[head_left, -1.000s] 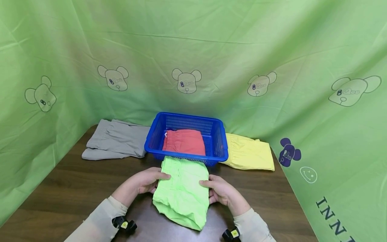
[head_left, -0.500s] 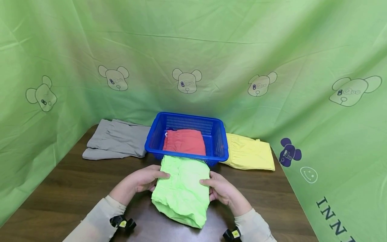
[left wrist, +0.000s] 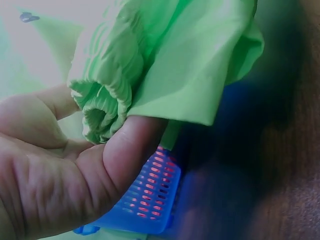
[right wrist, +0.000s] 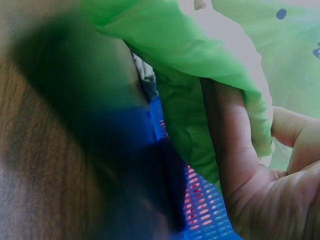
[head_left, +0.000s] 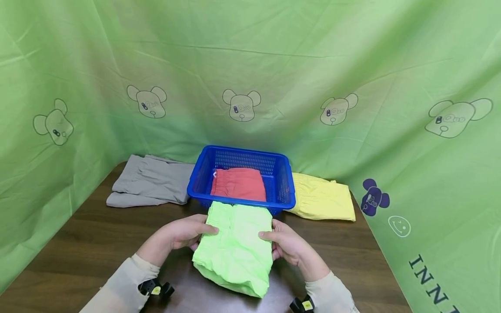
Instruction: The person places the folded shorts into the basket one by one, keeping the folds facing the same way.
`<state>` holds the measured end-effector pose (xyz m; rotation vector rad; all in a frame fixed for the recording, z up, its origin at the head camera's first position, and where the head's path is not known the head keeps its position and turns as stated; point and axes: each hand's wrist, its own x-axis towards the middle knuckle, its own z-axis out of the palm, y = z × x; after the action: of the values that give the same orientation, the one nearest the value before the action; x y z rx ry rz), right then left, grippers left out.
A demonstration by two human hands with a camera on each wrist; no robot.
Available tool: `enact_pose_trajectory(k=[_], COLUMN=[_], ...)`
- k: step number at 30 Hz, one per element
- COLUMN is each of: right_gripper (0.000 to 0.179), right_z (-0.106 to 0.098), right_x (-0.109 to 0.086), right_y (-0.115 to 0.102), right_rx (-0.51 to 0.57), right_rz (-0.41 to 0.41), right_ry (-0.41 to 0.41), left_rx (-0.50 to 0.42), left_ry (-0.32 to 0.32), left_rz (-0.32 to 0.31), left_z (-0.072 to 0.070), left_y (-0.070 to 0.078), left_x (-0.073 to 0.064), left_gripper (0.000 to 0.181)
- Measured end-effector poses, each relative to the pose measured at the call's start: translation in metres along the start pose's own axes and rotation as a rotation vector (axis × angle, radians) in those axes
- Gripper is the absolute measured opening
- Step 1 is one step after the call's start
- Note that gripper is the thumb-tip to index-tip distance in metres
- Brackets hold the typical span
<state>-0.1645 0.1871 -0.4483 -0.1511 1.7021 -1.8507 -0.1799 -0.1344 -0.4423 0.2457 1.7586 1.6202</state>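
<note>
A folded pair of bright green shorts [head_left: 236, 248] is held up in front of the basket, above the table. My left hand [head_left: 185, 232] grips its left side, thumb on top and fingers beneath; the left wrist view shows the gathered elastic waistband [left wrist: 107, 75] beside that thumb. On the opposite side my right hand [head_left: 291, 243] pinches the cloth the same way, and in the right wrist view its fingers [right wrist: 232, 125] lie under the fabric. The blue plastic basket [head_left: 291, 191] stands just behind the green shorts, with a folded red garment [head_left: 238, 184] inside.
Left of the basket lies a folded grey garment [head_left: 152, 180]. A folded yellow garment [head_left: 322, 195] is to its right, partly behind the basket. The brown wooden table [head_left: 98, 248] is bordered by a green printed curtain [head_left: 250, 56] at the back and sides.
The left hand has shifted slightly left and the right hand slightly right, with the green shorts spread a little wider between them. The basket and the other garments have stayed put.
</note>
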Motion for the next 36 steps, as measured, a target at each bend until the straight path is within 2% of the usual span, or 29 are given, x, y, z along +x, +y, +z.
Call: enact_pose_trajectory(k=[6,13,19,25,31,36], right_gripper=[0.047,0.053,0.055,0.057,0.054,0.062], right_z=[0.003,0.007,0.011,0.013,0.011,0.010], right_x=[-0.005,-0.011,-0.019,-0.026,-0.028,-0.031], right_y=[-0.006,-0.011,-0.018,-0.026,-0.029,-0.031], right_rx=[-0.013,-0.009,-0.019,-0.023,-0.019,-0.016], right_rz=[-0.012,-0.038,-0.047,-0.079,-0.117,-0.144], right_ry=[-0.005,-0.044,-0.063,-0.076,-0.124,-0.154], left_rx=[0.022,0.005,0.005,-0.024,-0.050,-0.074], left_ry=[-0.034,-0.114,-0.138,-0.144,-0.108,-0.076], left_rz=[0.008,0.041,0.064,0.090,0.112,0.128], left_z=[0.001,-0.003,-0.002,0.002,0.007,0.010], left_y=[0.006,0.013,0.019,0.024,0.027,0.029], left_x=[-0.007,-0.015,-0.022,-0.028,-0.029,-0.031], left_gripper=[0.046,0.055,0.057,0.058,0.056,0.058])
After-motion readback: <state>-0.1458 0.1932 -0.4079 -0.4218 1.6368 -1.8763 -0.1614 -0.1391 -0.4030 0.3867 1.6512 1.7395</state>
